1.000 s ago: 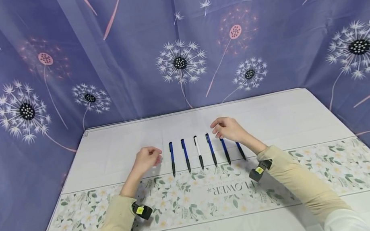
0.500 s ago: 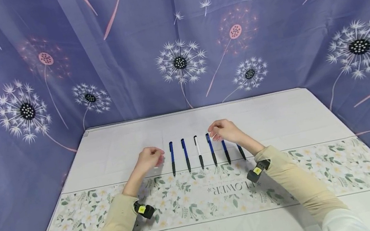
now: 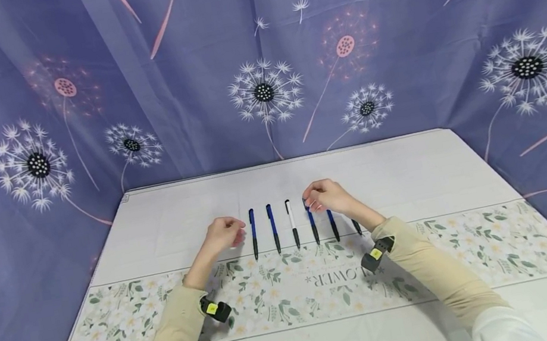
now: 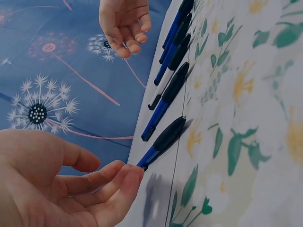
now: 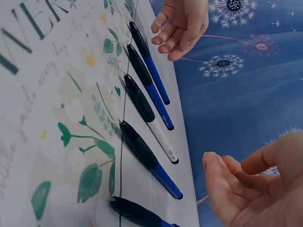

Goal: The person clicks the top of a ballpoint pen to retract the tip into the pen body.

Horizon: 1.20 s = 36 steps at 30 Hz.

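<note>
Several pens lie in a row on the table, pointing tip-end toward me. The white pen (image 3: 293,224) sits third from the left; the others are blue with black grips. My left hand (image 3: 221,234) hovers just left of the leftmost blue pen (image 3: 254,235), fingers loosely bent and holding nothing. In the left wrist view its fingertips overlap the clip end of that pen. My right hand (image 3: 329,196) is above the upper end of the fourth pen (image 3: 314,231), fingers loosely curved with nothing between them. It and its forearm partly cover the two pens farthest right (image 3: 334,226).
The white tablecloth (image 3: 404,173) carries a floral band (image 3: 257,300) with printed lettering, just in front of the pens. A purple dandelion-print curtain (image 3: 194,87) encloses the back and both sides. Each wrist wears a black camera (image 3: 215,309).
My right hand has drifted left from the fifth pen to over the fourth. My left hand has edged slightly right, closer to the leftmost pen. The pens have stayed in place.
</note>
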Motion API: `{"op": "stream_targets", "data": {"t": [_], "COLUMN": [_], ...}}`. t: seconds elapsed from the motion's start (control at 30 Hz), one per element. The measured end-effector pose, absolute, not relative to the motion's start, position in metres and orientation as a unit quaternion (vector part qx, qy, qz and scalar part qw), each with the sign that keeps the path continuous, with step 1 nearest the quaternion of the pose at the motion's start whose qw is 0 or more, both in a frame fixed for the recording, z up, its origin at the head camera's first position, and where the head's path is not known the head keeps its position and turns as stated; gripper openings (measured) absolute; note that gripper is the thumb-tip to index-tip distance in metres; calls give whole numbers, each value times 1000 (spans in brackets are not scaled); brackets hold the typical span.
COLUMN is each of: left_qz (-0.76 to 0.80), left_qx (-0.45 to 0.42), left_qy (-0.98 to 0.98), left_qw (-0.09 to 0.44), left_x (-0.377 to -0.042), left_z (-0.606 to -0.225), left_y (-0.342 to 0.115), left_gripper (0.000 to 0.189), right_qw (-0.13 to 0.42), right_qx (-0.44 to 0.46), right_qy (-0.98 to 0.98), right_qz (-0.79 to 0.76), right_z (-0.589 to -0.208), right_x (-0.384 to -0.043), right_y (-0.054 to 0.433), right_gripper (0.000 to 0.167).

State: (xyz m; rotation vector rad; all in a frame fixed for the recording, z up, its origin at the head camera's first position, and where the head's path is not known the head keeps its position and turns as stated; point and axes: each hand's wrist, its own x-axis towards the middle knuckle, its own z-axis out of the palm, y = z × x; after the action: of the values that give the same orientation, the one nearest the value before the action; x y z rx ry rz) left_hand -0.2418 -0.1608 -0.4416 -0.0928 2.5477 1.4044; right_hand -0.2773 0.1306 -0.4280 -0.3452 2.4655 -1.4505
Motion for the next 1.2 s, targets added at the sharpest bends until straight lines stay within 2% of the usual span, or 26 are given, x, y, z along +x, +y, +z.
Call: {"op": "stream_targets", "data": {"t": [0.9,1.2], "left_qz": [504,513], "left_qx": [-20,-46], "left_qy": [857,849], "left_qw": [107,119], "left_x": [-246,-246], "left_z": [-450,-451], "left_y": [-156,-152], "left_gripper": [29,28], "right_qw": [163,172], "right_qx": [-108,-105], "right_qy": [828,828], "right_qz": [-525,-524], "right_z": [-431,-436], "right_x": [-273,-274], "right_y": [111,107], "right_gripper": [30,31]}}
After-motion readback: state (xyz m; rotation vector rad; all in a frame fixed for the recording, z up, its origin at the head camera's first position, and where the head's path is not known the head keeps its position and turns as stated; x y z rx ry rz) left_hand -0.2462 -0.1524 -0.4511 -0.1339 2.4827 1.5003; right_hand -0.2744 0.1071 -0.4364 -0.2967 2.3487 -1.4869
